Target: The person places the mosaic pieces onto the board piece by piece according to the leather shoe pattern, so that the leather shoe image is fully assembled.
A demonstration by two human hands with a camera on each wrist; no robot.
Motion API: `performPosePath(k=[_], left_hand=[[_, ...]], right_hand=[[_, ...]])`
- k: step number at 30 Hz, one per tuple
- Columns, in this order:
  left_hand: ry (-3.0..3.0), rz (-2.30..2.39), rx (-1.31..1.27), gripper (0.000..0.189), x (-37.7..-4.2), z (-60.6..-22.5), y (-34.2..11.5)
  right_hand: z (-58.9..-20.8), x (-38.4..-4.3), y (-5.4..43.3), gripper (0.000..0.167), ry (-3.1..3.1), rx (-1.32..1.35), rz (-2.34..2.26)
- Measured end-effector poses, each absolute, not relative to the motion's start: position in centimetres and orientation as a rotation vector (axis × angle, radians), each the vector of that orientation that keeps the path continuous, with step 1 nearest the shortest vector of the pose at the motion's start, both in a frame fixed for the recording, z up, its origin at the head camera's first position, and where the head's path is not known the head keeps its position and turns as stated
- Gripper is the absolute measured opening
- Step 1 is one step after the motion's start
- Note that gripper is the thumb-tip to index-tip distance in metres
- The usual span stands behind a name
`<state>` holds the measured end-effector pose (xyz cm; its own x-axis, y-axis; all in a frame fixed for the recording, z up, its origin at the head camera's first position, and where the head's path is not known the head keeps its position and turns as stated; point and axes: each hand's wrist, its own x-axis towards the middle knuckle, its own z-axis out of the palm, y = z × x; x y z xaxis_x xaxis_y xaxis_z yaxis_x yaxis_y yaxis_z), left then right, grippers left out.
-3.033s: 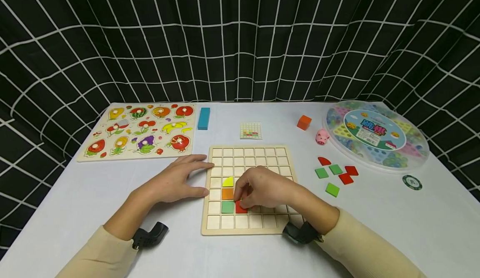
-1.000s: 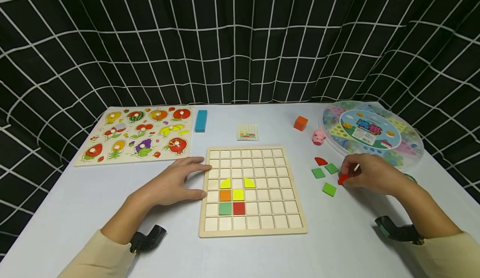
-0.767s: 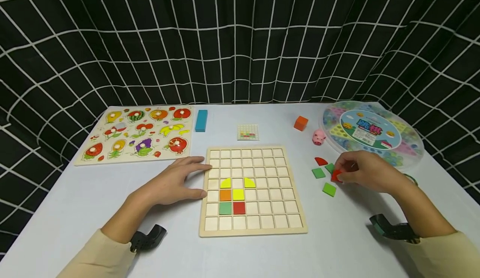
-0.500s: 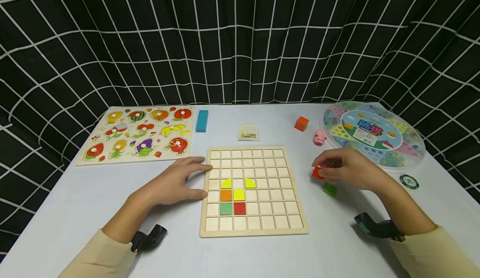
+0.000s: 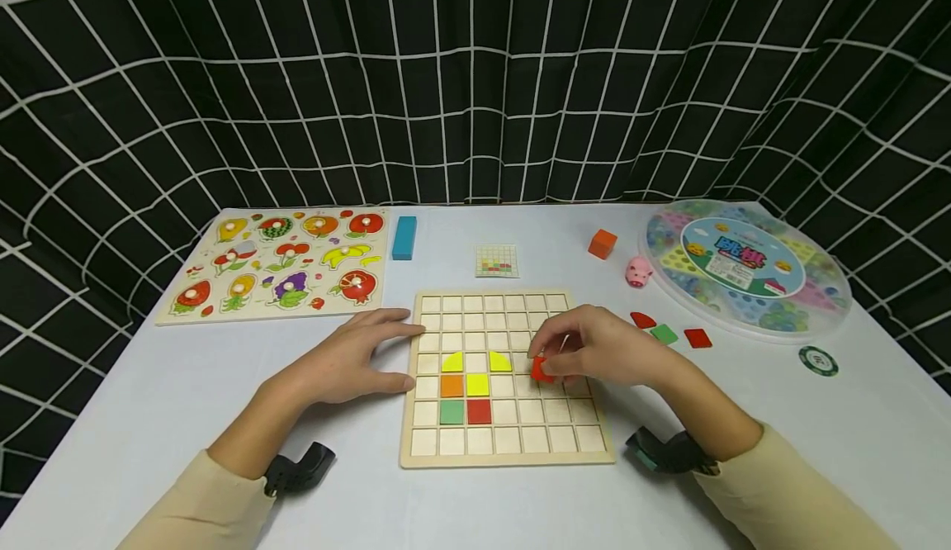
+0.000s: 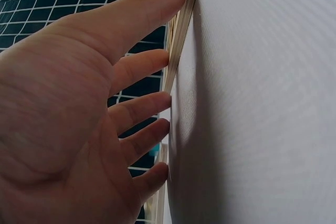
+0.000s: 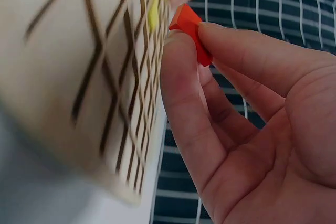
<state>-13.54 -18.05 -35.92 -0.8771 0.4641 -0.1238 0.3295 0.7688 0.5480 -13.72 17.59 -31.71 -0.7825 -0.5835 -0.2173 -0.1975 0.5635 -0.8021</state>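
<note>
Over the right half of the wooden grid board, my right hand pinches a red square tile between thumb and fingers. My left hand has its fingers spread, with thumb and index fingertips at the board's left edge. Set in the board are two yellow quarter-round tiles, an orange square tile, a yellow square tile, a green square tile and another red square tile. A small pattern card lies beyond the board.
Right of the board lie a red quarter-round tile, a green tile and a red tile. Behind stand an orange cube, pink pig and round game box. A fruit puzzle and blue block sit left.
My right hand picked up a red tile from the loose pieces and carried it left over the board. A yellow square and second yellow quarter-round now show on the board. The left hand stayed put.
</note>
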Motion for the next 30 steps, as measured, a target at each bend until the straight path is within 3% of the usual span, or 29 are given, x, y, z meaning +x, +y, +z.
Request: performPosePath(k=[12,30], left_hand=[[2.709,0.777,0.622,0.069,-13.5,-35.9,-17.9],[2.717,0.768,0.622,0.070,-13.6,-36.1,-18.0]], right_hand=[[-32.6,-12.6,13.2,0.017,2.338,-0.762,-0.960],[-32.9,-11.8,12.1,0.016,2.451,-0.858,-0.851]])
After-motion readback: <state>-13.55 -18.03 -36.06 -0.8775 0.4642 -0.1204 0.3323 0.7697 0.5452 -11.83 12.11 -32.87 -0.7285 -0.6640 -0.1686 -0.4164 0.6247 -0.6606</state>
